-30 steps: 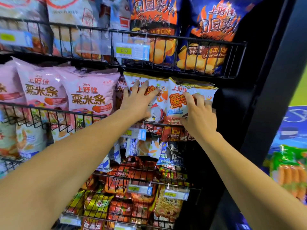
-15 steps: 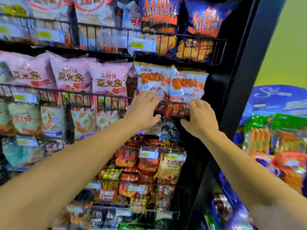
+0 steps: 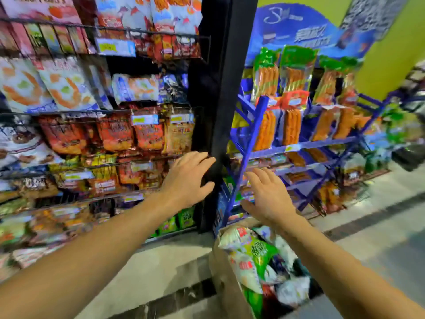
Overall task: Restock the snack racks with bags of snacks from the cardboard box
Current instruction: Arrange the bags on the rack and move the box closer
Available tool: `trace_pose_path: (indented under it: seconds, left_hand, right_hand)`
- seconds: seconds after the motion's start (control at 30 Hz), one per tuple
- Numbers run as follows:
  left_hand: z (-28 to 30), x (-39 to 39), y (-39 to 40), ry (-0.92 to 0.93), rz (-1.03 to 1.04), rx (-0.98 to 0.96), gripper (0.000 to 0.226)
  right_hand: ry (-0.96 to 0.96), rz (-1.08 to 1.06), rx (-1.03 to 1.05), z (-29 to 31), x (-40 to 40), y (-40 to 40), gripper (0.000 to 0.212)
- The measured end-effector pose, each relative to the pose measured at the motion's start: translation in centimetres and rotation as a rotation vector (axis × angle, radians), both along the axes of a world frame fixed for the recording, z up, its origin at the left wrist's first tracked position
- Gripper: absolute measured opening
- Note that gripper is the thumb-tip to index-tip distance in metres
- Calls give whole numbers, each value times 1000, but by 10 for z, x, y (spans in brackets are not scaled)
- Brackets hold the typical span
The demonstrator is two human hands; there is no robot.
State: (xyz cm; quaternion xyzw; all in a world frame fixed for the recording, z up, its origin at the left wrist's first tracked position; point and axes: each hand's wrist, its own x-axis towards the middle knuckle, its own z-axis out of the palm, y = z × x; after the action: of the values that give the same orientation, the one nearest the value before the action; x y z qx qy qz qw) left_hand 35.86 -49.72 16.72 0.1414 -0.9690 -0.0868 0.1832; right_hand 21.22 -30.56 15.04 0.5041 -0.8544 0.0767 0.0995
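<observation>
- Low at the near right, the cardboard box [image 3: 224, 261] stands on the floor [image 3: 379, 238], well filled with bags of snacks [image 3: 251, 252] in green, white and red wrappers; it sits just beside the foot of the black post [image 3: 216, 111] at the end of the snack racks [image 3: 138, 113].
- Left hand [image 3: 188, 178]: fingers spread and relaxed, holding nothing, in front of the post at the right end of the racks. Whether it touches the post cannot be told through the blur.
- Right hand [image 3: 266, 196]: fingers spread, palm down, empty, hovering above the box and apart from the bags.
- Progress, as judged: the wire tiers on the left look well stocked, with packets standing in every visible row. The box is far from empty, so a good share of the restocking remains. No bag is in hand, and the next pick is not yet begun.
- Surroundings: a blue display rack [image 3: 299, 143] of orange sausage packs [image 3: 292, 125] stands to the right, close behind the box.
- Obstructions: the black post and the slanted blue upright crowd the space over the box; a reach from the left side looks the more awkward. Motion blur hides finer detail.
</observation>
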Motion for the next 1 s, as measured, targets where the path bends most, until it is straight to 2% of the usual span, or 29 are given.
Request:
trace_pose_path:
  seconds: [0.3,0.57,0.8,1.0]
  left_hand:
    - [-78,-43,167,-121,-143,88,70]
    - [-136,-93,292,-220,-114,211,71]
    - [-186,-150,356,-332,-134,266,70]
    - [-229,-214,382,-455,-199,339,68]
  right_hand:
    - [-137,-195,81,-70,-20,200,76]
    - [-263,-250,180,-123,-77,337,83]
    - [-332,-317,338,-169,-124,406,86]
    - [-389,-346,480,-202,-178,419,88]
